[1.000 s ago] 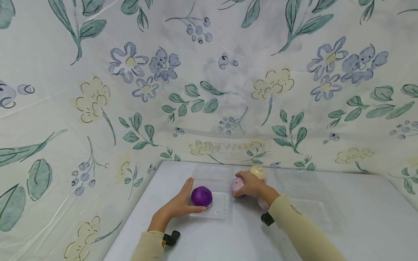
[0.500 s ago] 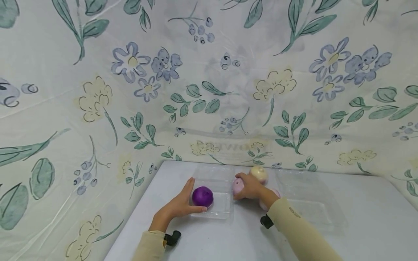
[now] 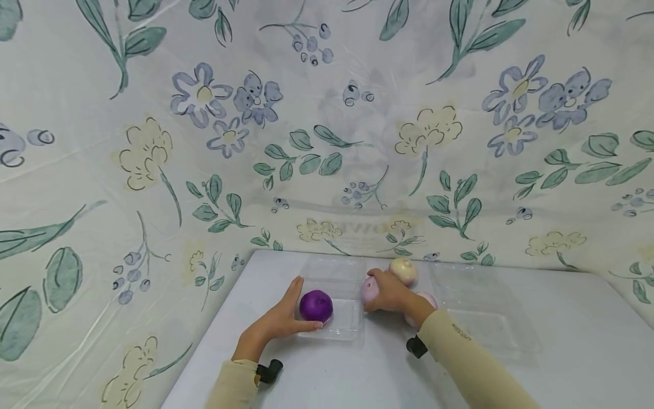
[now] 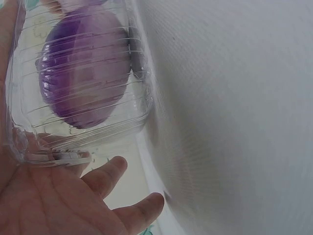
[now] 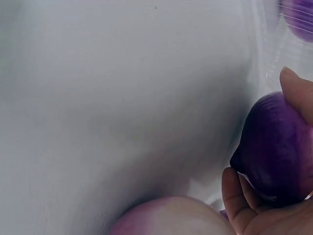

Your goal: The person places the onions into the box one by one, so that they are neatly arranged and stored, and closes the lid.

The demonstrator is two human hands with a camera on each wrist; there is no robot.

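1. Left hand (image 3: 278,319): at the left end of the left box (image 3: 346,318). Thumb and fingers spread wide, thumb along the near side; left wrist view puts the palm against the box end, two fingers extended past it.
2. Left box: clear ribbed plastic, two halves unfolded, lying on the white table (image 3: 337,375).
3. Purple bulb (image 3: 316,307): in the near half of the left box, toward its left end, in the gap between thumb and fingers. Contact with the fingers: cannot tell.
4. Right hand (image 3: 390,292): thumb and fingers curled round the held bulb (image 3: 370,291), pink in head view, deep purple with a pointed tip in right wrist view. Position: just right of the left box. Contact with the box or the table: cannot tell.
5. Cream bulb (image 3: 403,271): beyond the right hand, near the back of the table. Pink bulb (image 3: 428,301): partly hidden by the right wrist.
6. Right box (image 3: 485,329): clear, unfolded, right of the bulbs.
7. Writing: small dark print (image 3: 461,332) on the right sleeve (image 3: 460,358), illegible; faint lettering (image 3: 352,229) low on the floral backdrop (image 3: 327,113), too pale to read fully.
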